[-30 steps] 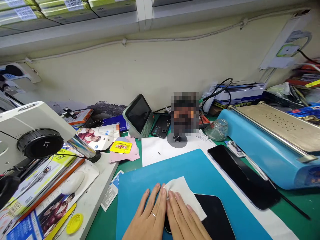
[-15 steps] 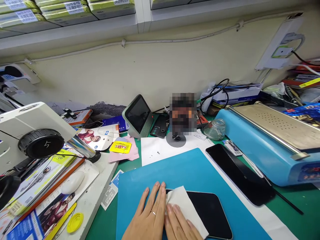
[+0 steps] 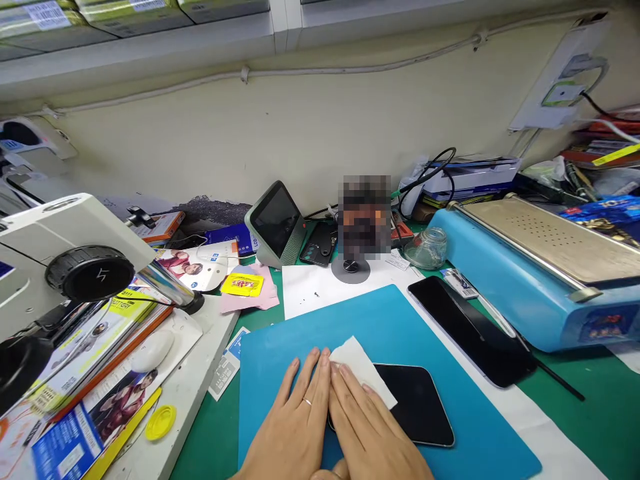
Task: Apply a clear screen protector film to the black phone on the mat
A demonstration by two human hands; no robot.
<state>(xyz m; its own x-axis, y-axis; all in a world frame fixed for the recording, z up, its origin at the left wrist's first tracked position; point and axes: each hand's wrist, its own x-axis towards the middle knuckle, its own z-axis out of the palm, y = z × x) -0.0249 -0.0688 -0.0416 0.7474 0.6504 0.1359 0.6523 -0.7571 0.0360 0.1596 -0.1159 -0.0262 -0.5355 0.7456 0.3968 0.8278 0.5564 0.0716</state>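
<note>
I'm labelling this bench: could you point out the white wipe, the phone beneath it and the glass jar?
White wipe [image 3: 365,365], head view: its uncovered part.
Phone [image 3: 419,401] beneath the wipe, head view: its dark screen.
Glass jar [image 3: 428,249], head view: its clear body.

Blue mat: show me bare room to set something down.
The blue mat is bare between the tissue and the far white paper, and right of the phone under the tissue. Crowded: its near middle, with left hand, right hand and phone.

Black-faced phone [image 3: 423,403] lying flat, partly under white wipe [image 3: 367,367]
</note>
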